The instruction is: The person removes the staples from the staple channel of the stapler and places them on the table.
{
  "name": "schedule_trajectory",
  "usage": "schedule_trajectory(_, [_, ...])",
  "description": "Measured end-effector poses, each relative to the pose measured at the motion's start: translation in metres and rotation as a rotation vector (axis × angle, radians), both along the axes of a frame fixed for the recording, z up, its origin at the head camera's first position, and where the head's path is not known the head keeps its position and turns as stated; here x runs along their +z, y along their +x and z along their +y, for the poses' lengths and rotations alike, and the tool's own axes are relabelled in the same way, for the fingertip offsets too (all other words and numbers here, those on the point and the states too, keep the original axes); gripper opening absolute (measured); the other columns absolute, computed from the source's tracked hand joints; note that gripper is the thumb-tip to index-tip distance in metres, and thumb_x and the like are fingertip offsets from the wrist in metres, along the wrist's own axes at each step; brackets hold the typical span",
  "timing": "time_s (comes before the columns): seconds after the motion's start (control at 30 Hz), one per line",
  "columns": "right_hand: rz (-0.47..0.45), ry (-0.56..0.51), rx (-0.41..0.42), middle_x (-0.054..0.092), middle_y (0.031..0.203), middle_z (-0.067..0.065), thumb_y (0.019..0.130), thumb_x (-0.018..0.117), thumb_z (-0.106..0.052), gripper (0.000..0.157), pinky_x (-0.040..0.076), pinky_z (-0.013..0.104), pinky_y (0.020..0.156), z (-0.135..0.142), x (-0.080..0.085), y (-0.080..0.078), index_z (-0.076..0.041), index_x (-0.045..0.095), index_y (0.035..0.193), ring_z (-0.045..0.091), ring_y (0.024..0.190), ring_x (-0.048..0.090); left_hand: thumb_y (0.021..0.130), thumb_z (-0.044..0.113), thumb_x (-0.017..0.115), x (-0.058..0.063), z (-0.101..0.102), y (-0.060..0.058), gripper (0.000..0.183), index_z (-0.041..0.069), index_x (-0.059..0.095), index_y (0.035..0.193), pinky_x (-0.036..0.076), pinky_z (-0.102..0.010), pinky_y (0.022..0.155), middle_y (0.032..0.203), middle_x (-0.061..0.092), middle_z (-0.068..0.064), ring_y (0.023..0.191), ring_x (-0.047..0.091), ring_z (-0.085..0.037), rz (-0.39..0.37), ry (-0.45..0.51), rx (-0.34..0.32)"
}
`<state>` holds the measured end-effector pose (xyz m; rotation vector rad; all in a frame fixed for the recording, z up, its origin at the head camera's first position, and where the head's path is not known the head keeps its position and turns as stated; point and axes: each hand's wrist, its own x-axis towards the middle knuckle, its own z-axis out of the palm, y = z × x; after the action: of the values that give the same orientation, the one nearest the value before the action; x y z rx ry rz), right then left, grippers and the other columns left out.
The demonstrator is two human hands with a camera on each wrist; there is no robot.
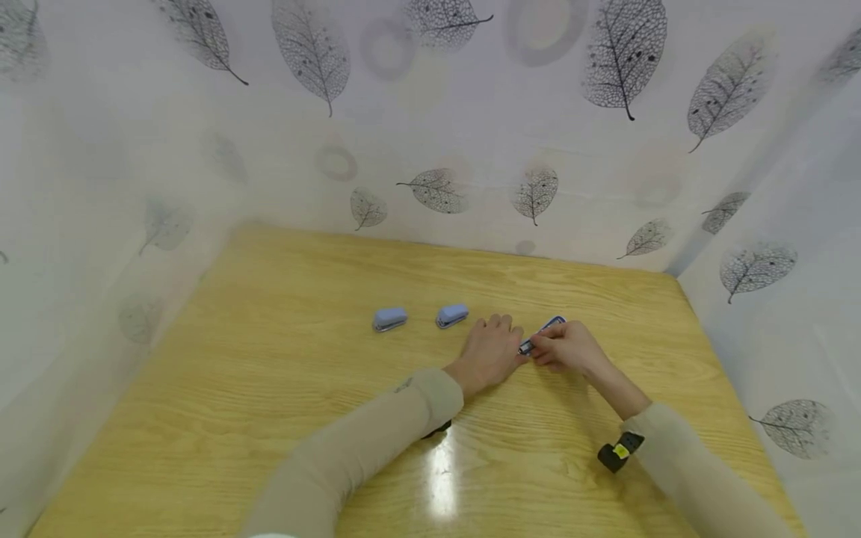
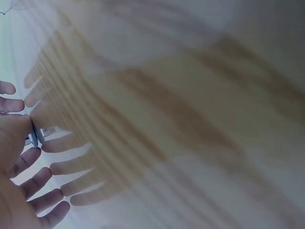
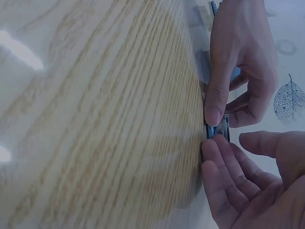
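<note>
A small blue stapler [image 1: 554, 321] lies swung open on the table, its metal parts showing. My left hand [image 1: 491, 351] holds its near end low at the tabletop, with the thumb on one side and the forefinger on the other in the right wrist view. From the right, my right hand [image 1: 572, 347] pinches the same stapler along its middle, fingertips right at the metal rail [image 3: 222, 128]. Fingers cover much of the stapler; only a narrow sliver shows in the left wrist view. Left of my left hand stands a light blue stapler [image 1: 452, 314], closed, with another like it [image 1: 390, 318] farther left.
The wood-grain table [image 1: 282, 373] has a glossy top that reflects light at the front. Behind it and along both sides hangs a pale cloth [image 1: 471, 134] printed with grey leaves. A black strap [image 1: 620, 451] is on the right wrist.
</note>
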<state>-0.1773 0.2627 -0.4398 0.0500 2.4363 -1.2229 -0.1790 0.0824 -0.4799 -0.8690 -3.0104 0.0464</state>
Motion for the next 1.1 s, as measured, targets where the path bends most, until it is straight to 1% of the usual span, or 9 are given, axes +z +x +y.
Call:
schedule_trajectory(0.17, [0.001, 0.029, -0.006, 0.081, 0.093, 0.018, 0.106, 0.064, -0.018, 0.034, 0.064, 0.031, 0.066, 0.000, 0.001, -0.001, 0.013, 0.071, 0.118, 0.015, 0.076, 0.078, 0.104, 0.064, 0.051, 0.001, 0.002, 0.000, 0.051, 0.025, 0.064, 0.133, 0.053, -0.034, 0.095, 0.125, 0.064, 0.003, 0.117, 0.060, -0.015, -0.002, 0.005, 0.004])
schedule_trajectory(0.33, [-0.024, 0.021, -0.001, 0.082, 0.093, 0.016, 0.104, 0.068, -0.019, 0.034, 0.064, 0.030, 0.065, 0.000, 0.000, -0.004, 0.012, 0.073, 0.119, 0.014, 0.076, 0.079, 0.104, 0.064, 0.051, 0.001, 0.002, 0.000, 0.052, 0.025, 0.064, 0.134, 0.053, -0.035, 0.096, 0.126, 0.064, 0.002, 0.119, 0.060, -0.016, -0.001, 0.004, 0.006])
schedule_trajectory(0.47, [-0.058, -0.007, 0.000, 0.083, 0.093, 0.012, 0.103, 0.069, -0.021, 0.036, 0.063, 0.029, 0.065, 0.001, -0.001, -0.007, 0.011, 0.072, 0.121, 0.012, 0.077, 0.078, 0.104, 0.065, 0.050, 0.001, 0.001, 0.000, 0.052, 0.024, 0.064, 0.134, 0.053, -0.035, 0.095, 0.125, 0.064, 0.002, 0.118, 0.060, -0.016, 0.006, 0.004, 0.005])
schedule_trajectory(0.6, [-0.108, -0.053, -0.017, 0.083, 0.090, 0.005, 0.103, 0.070, -0.020, 0.037, 0.064, 0.028, 0.067, 0.003, -0.001, -0.009, 0.010, 0.071, 0.124, 0.009, 0.076, 0.077, 0.104, 0.065, 0.051, 0.001, 0.001, 0.000, 0.052, 0.024, 0.064, 0.133, 0.054, -0.034, 0.094, 0.125, 0.064, 0.002, 0.117, 0.060, -0.016, 0.009, 0.005, 0.003])
schedule_trajectory(0.8, [-0.166, -0.094, -0.038, 0.082, 0.087, -0.004, 0.102, 0.070, -0.020, 0.033, 0.064, 0.026, 0.069, 0.007, -0.003, -0.012, 0.006, 0.072, 0.122, 0.005, 0.076, 0.076, 0.103, 0.065, 0.051, 0.001, 0.002, 0.000, 0.052, 0.025, 0.064, 0.132, 0.054, -0.034, 0.094, 0.123, 0.064, 0.003, 0.116, 0.060, -0.015, 0.010, 0.005, 0.003])
schedule_trajectory(0.97, [-0.178, -0.122, -0.021, 0.081, 0.086, -0.005, 0.103, 0.069, -0.021, 0.031, 0.064, 0.026, 0.069, 0.007, -0.001, -0.011, 0.006, 0.072, 0.119, 0.005, 0.075, 0.076, 0.103, 0.066, 0.050, 0.001, 0.002, 0.000, 0.052, 0.024, 0.065, 0.130, 0.053, -0.033, 0.091, 0.120, 0.063, 0.003, 0.113, 0.060, -0.015, 0.010, 0.006, 0.004])
schedule_trajectory(1.1, [-0.178, -0.157, -0.004, 0.081, 0.088, -0.004, 0.105, 0.065, -0.020, 0.035, 0.065, 0.028, 0.072, 0.010, 0.002, -0.010, 0.010, 0.068, 0.122, 0.006, 0.077, 0.076, 0.103, 0.066, 0.050, 0.000, 0.003, -0.001, 0.053, 0.024, 0.064, 0.132, 0.053, -0.034, 0.093, 0.122, 0.063, 0.003, 0.115, 0.060, -0.015, 0.004, -0.005, 0.008])
